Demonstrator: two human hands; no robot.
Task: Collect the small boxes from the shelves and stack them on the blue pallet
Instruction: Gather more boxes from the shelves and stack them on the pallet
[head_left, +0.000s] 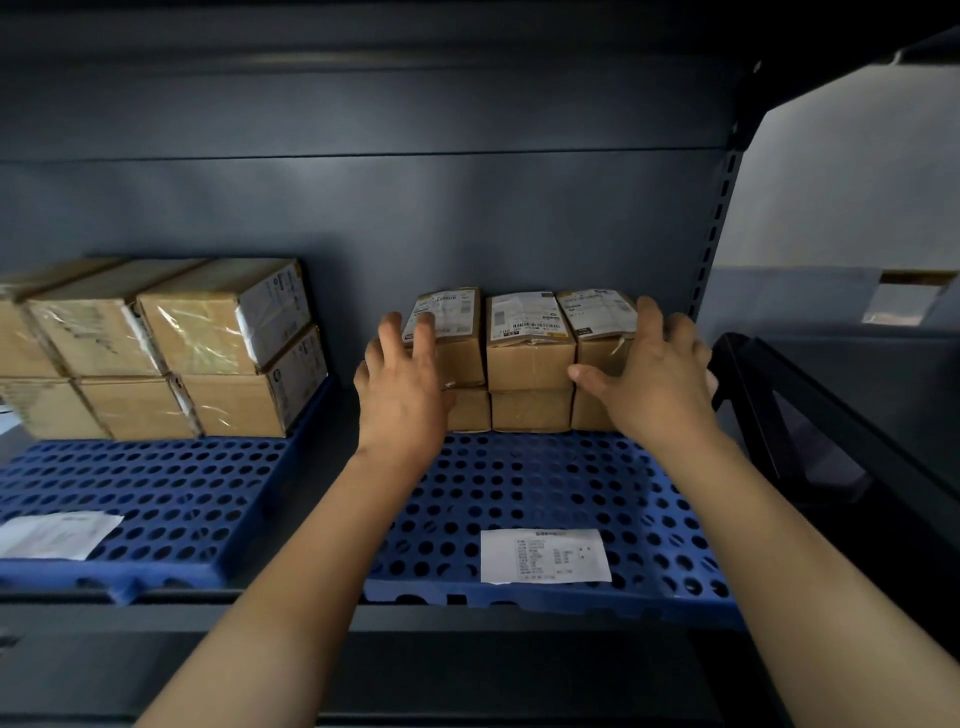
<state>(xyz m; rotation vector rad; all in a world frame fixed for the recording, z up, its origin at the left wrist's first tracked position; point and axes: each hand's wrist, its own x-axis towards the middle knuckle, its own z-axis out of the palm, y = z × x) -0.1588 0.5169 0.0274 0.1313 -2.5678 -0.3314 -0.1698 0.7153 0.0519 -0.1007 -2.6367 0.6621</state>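
Item: small boxes (530, 358), two tiers, blue pallet (519, 483). left hand (400, 384) spread, pressing end; right hand (649, 374) clasping opposite end. Larger cartons (223, 332) left; paper slip (545, 556) front.

Dim light falls on the dark grey steel back panel (415, 208) behind the shelf (519, 631); a perforated upright (719, 218) edges it, pale wall (841, 171) beyond.
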